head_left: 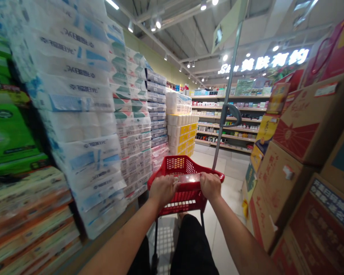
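Note:
A red plastic shopping cart basket point(180, 165) stands in the aisle right in front of me. My left hand point(163, 190) is closed around the left part of the cart's handle point(188, 178). On the right part of that handle my right hand point(210, 186) is also wrapped shut. The basket looks empty from here. Both forearms reach forward from the bottom of the view, above my dark trousers.
Tall stacks of wrapped tissue packs point(83, 114) line the left side. Stacked cardboard boxes point(304, 160) crowd the right. A grey pole point(227, 91) with a sign rises beside the cart. Product shelves point(229, 122) cross the far end; tiled floor point(218, 164) runs ahead.

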The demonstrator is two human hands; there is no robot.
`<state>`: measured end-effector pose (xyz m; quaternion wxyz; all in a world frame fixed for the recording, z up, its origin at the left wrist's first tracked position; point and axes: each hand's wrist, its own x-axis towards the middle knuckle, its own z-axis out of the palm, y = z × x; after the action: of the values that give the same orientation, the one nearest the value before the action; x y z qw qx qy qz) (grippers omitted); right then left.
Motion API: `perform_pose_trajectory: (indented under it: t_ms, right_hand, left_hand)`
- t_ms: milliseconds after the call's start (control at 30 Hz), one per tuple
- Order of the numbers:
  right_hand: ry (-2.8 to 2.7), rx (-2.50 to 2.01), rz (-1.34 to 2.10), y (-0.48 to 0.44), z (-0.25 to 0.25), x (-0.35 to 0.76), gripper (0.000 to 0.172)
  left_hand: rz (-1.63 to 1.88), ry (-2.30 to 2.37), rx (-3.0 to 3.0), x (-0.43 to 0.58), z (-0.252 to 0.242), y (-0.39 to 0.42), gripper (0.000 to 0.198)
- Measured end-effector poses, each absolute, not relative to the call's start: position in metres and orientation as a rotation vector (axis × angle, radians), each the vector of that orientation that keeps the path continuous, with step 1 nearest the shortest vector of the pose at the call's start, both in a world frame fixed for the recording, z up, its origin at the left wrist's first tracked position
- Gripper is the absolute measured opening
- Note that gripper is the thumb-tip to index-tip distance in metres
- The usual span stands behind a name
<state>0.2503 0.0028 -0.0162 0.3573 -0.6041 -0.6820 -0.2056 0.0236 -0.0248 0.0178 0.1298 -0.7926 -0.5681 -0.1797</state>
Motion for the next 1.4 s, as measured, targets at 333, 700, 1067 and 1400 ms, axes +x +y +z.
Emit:
perform_pose_trajectory:
  t_ms: [333,700,1067,1400]
  right_hand:
    - [-1.750,-1.560,-0.549,0.002,-0.020,0.254,0.046]
    - [-1.737,-1.572,-0.548,0.000,-0.019,0.255,0.047]
    - [-1.718,-1.532,-0.567,-0.001,-0.021,0.257,0.045]
    - [-1.681,-1.443,-0.690,0.002,-0.023,0.258,0.041]
  left_hand:
    - [-0.475,-1.698,-2.329,0.028,0.025,-0.019,0.063]
    - [-0.363,-1.790,-2.412,0.031,0.036,-0.013,0.077]
    - [-0.559,-1.495,-2.312,0.025,0.012,-0.026,0.059]
    - [-0.344,-1.779,-2.409,0.034,0.037,-0.015,0.076]
